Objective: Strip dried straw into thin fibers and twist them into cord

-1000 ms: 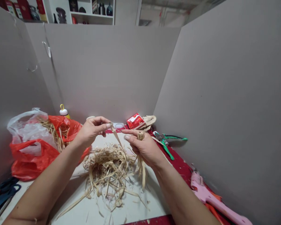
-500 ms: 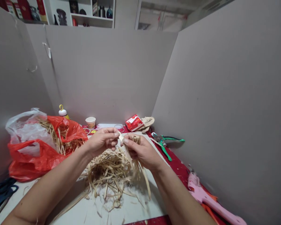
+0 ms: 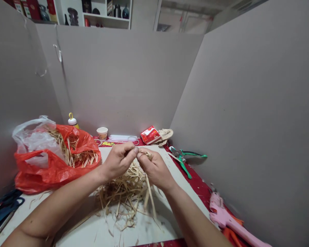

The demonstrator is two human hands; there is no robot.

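My left hand point(image 3: 121, 159) and my right hand point(image 3: 154, 168) meet above a pile of dry straw strips point(image 3: 123, 188) on a white board point(image 3: 79, 236). The fingers of both hands are closed, thumb tips side by side. In my right hand is a braided straw piece point(image 3: 148, 156), partly hidden by the fingers, with loose strips point(image 3: 150, 195) hanging below it. What my left fingers pinch is covered by the thumb and knuckles.
At the left, a red plastic bag point(image 3: 38, 175) holds more straw. A paper cup point(image 3: 102, 133), a red packet point(image 3: 150, 134) and woven straw pieces point(image 3: 166, 134) stand at the back. Green-handled pliers point(image 3: 185, 157) and a pink glue gun point(image 3: 229, 216) lie on the right.
My left hand has turned over, its thumb now pressed beside my right thumb. The pale strip seen between the fingertips is now hidden. The view has shifted slightly left.
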